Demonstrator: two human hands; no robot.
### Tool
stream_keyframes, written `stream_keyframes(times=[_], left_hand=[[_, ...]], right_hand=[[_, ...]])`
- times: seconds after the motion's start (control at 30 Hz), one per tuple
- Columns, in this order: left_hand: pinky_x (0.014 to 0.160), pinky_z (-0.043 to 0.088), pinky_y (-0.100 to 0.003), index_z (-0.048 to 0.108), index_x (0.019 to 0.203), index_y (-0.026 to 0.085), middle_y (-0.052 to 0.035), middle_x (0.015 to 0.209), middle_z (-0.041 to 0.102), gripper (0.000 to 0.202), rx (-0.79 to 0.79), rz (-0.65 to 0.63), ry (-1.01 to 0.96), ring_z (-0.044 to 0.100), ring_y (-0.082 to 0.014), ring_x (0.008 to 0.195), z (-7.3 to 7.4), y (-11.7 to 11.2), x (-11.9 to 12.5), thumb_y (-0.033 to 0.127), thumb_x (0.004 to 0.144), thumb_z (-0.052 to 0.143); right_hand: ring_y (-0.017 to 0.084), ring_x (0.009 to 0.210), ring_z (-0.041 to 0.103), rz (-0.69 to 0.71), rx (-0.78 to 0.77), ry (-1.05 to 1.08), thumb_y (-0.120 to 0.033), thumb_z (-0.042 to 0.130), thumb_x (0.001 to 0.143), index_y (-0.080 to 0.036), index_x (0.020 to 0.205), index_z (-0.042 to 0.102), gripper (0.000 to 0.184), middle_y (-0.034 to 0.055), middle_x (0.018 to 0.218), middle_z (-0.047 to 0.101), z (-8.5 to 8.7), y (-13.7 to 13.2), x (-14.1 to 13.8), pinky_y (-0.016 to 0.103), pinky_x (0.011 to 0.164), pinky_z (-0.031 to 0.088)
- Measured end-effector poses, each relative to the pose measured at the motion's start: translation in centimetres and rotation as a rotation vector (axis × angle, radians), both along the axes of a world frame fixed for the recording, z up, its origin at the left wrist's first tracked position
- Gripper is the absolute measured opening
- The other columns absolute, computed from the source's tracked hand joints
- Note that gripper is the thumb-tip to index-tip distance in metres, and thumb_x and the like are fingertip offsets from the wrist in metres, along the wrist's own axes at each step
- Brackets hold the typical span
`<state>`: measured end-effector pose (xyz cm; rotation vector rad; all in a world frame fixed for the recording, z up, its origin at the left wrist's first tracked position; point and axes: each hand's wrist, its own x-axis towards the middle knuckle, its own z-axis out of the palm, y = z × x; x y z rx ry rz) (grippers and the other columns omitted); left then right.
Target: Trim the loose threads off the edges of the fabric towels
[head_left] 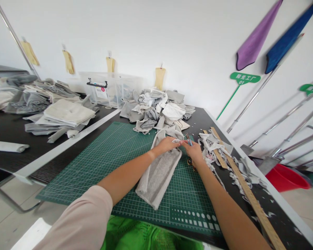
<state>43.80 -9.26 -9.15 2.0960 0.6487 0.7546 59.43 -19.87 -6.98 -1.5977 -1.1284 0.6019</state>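
A grey fabric piece (160, 175), folded long and narrow like a sleeve or tube, lies slanted on the green cutting mat (99, 166). My left hand (167, 144) is closed on its far edge, fingers pinching the cloth. Close beside it, my right hand (194, 152) is closed around a slim blue pen-like tool (189, 139), whose exact kind I cannot make out. The fingertips of both hands nearly meet at the cloth's upper right corner. Scissors with gold-coloured handles (190, 163) lie partly hidden beside my right wrist.
A heap of grey and white cloth (156, 107) lies beyond the mat. Stacked fabric (67, 113) and a clear plastic box (104, 88) are at the left. Wooden rulers (246, 189) and fabric scraps (214, 142) lie at the right. A red basin (287, 177) stands below the table.
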Motion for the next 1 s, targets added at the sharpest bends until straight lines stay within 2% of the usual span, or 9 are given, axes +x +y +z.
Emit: stream_keyframes(times=[0.2,0.33,0.5,0.63,0.9,1.0], left_hand=[[0.070,0.044,-0.026,0.075,0.088,0.011,-0.0032,0.077,0.068,0.044,-0.082,-0.135,-0.089,0.057,-0.0169,0.073,-0.3,0.7,0.0,0.054,0.088,0.063],[0.071,0.044,-0.027,0.075,0.090,0.010,-0.0043,0.079,0.069,0.046,-0.106,-0.082,-0.126,0.057,-0.0169,0.074,-0.4,0.6,0.1,0.056,0.086,0.067],[0.069,0.043,-0.028,0.074,0.086,0.012,-0.0047,0.078,0.068,0.043,-0.115,-0.042,-0.147,0.057,-0.0171,0.072,-0.7,0.7,0.3,0.055,0.085,0.068],[0.065,0.040,-0.027,0.072,0.080,0.012,-0.0042,0.074,0.067,0.042,-0.091,-0.020,-0.124,0.056,-0.0168,0.071,-0.9,1.0,0.5,0.054,0.084,0.069],[0.069,0.043,-0.027,0.078,0.090,0.012,-0.0045,0.077,0.069,0.046,-0.103,-0.111,-0.081,0.057,-0.0177,0.074,-0.2,0.7,0.1,0.056,0.088,0.065],[0.068,0.043,-0.027,0.077,0.089,0.012,-0.0040,0.076,0.069,0.047,-0.096,-0.130,-0.088,0.057,-0.0171,0.072,-0.1,0.7,0.0,0.057,0.088,0.065]], right_hand=[[0.016,0.056,0.055,-0.003,0.044,0.054,-0.063,0.080,0.071,-0.010,0.099,0.079,0.060,-0.0004,0.053,0.056,-0.1,0.0,0.2,0.026,0.054,0.041],[0.016,0.055,0.054,-0.006,0.056,0.050,-0.065,0.078,0.072,-0.010,0.103,0.079,0.062,-0.0015,0.052,0.054,-0.3,0.2,0.3,0.027,0.053,0.041],[0.013,0.046,0.043,-0.013,0.019,0.032,-0.068,0.076,0.073,-0.010,0.104,0.077,0.066,-0.0042,0.047,0.048,-0.6,0.2,0.5,0.026,0.047,0.033],[0.013,0.050,0.046,0.005,0.019,-0.021,-0.071,0.075,0.073,-0.011,0.099,0.077,0.066,-0.0029,0.050,0.051,-0.7,0.2,0.7,0.026,0.049,0.035],[0.016,0.057,0.054,0.016,0.049,-0.042,-0.069,0.074,0.075,-0.011,0.101,0.076,0.064,-0.0007,0.054,0.055,-0.8,0.3,1.1,0.027,0.055,0.041],[0.017,0.059,0.056,0.019,0.055,-0.037,-0.068,0.073,0.075,-0.011,0.102,0.077,0.063,0.0006,0.056,0.057,-0.7,0.3,1.0,0.028,0.057,0.043]])
